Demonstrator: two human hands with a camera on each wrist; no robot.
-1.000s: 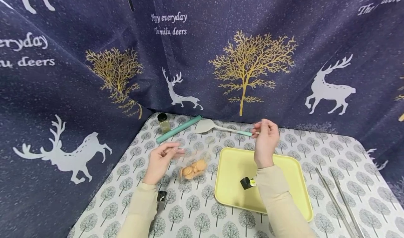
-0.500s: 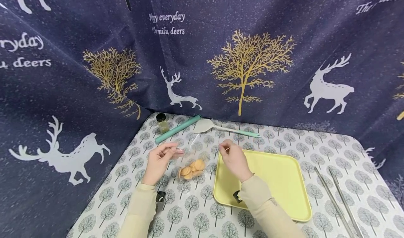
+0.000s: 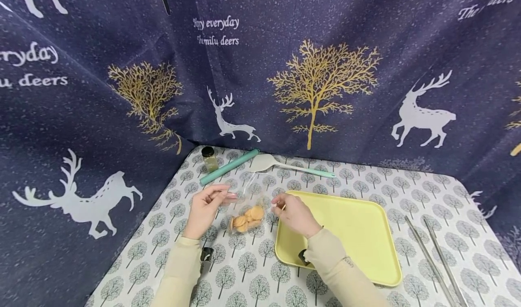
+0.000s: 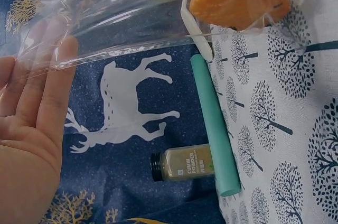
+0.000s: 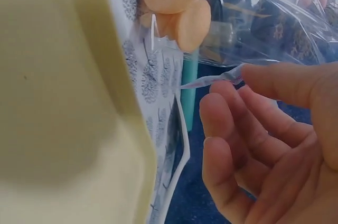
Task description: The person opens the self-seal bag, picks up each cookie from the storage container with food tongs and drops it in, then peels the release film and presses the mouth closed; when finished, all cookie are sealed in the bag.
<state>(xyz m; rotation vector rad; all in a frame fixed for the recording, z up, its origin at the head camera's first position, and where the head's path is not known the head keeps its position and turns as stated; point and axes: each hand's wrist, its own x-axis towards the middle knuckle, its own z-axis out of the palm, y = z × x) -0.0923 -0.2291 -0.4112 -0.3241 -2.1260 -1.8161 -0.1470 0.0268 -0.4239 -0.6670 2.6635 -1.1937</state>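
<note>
My left hand (image 3: 205, 210) pinches the top of a clear plastic bag (image 4: 121, 10), its edge between thumb and fingers. Several round orange biscuits (image 3: 249, 217) lie in the bottom of the bag, which hangs over the table. To the bag's right is my right hand (image 3: 299, 215). In the right wrist view, its thumb and forefinger pinch a thin, pale, twisted strip (image 5: 211, 80) just below the bag, the other fingers loosely bent. The strip's far end points away from the hand. Whether the strip touches the bag I cannot tell.
A yellow tray (image 3: 358, 234) lies below and right of my right hand. Behind the bag are a spice jar (image 3: 210, 159), a green roll (image 3: 229, 167) and a white spatula (image 3: 262, 162). Metal tongs or rods (image 3: 443, 257) lie at the right. A dark printed cloth (image 3: 346, 26) hangs behind.
My right hand has come from near the spatula's handle, left and toward me, to beside the bag. My left hand keeps holding the bag in nearly the same place.
</note>
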